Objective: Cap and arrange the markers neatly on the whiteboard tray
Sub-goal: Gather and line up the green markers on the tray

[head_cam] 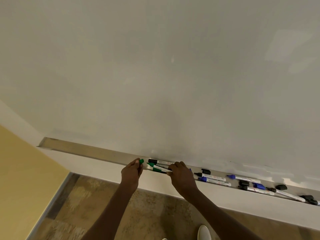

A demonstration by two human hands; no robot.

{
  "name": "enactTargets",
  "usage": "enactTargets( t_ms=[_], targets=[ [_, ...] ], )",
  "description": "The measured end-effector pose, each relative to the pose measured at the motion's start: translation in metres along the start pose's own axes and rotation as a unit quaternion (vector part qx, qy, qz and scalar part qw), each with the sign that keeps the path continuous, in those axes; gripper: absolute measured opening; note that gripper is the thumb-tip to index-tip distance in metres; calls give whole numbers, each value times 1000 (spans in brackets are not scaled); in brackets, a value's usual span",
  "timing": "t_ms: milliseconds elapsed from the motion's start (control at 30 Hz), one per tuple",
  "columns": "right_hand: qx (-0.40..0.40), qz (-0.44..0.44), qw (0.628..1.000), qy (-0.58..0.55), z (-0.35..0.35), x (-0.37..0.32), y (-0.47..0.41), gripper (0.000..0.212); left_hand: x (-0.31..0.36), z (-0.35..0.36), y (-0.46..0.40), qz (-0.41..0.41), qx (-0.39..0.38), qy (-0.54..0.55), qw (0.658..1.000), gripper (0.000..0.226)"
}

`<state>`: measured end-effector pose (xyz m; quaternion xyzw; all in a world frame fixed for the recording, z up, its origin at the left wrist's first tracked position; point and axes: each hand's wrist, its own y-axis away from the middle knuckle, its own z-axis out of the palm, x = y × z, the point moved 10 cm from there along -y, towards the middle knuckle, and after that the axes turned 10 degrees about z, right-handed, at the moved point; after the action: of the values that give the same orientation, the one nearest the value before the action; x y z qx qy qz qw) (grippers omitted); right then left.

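Note:
My left hand [131,172] pinches a green cap [141,161] just left of the markers. In my right hand [181,177] is an uncapped green marker [156,165], held by its rear end with the tip pointing left toward the cap, a small gap between them. A capped black marker [158,161] lies behind it on the metal tray [90,151], and a capped green marker [158,169] lies in front. To the right, several black and blue markers [213,179] and loose caps [281,187] lie scattered along the tray.
The whiteboard [164,75] fills the upper view. The tray's left stretch holds nothing. Below are a white ledge [225,198], a brown floor, a yellow wall [26,167] at left and a white shoe [204,232].

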<state>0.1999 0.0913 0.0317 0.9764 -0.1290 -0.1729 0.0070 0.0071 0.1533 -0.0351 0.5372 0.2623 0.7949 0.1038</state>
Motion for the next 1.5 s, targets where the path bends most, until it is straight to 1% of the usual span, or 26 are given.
enactTargets(
  t_ms=[167, 267, 433, 600, 867, 967, 1033, 1100, 1200, 1267, 1300, 1400, 1500],
  targets=[
    [26, -1, 1000, -3, -19, -11, 2, 26, 9, 14, 7, 18, -49, 2, 999, 24],
    [36, -5, 999, -2, -28, -14, 4, 22, 14, 22, 12, 34, -74, -15, 997, 24],
    [39, -14, 999, 3, -36, -16, 9, 22, 20, 28, 15, 64, -100, -52, 992, 25],
    [53, -34, 998, -12, -46, -23, 20, 25, 23, 35, 23, 62, -105, -66, 990, 23],
    [44, -56, 997, -8, -50, -40, 31, 34, 20, 47, 40, 58, -84, -24, 995, 19],
    [40, -43, 998, -4, -49, -41, 28, 34, 11, 57, 53, 53, -94, -2, 994, 20],
    [40, -39, 998, 18, -47, -42, 27, 33, 8, 57, 56, 63, -92, 0, 994, 22],
    [42, -24, 999, -19, -48, -42, 30, 30, 4, 55, 58, 63, -84, -7, 995, 22],
    [41, 43, 984, -168, -50, -33, 32, 30, 0, 52, 58, 43, -75, -3, 996, 22],
    [23, 67, 969, -239, -49, -30, 27, 29, 2, 52, 55, 32, -80, 11, 996, 21],
    [5, 69, 963, -260, -47, -28, 21, 29, 4, 50, 53, 28, -78, 11, 996, 21],
    [-54, 83, 956, -276, -39, -14, 6, 25, 4, 42, 41, 32, -63, -13, 997, 21],
    [-49, 132, 944, -299, -35, 19, -4, 18, 2, 34, 23, 30, -22, -22, 999, 19]
  ],
)
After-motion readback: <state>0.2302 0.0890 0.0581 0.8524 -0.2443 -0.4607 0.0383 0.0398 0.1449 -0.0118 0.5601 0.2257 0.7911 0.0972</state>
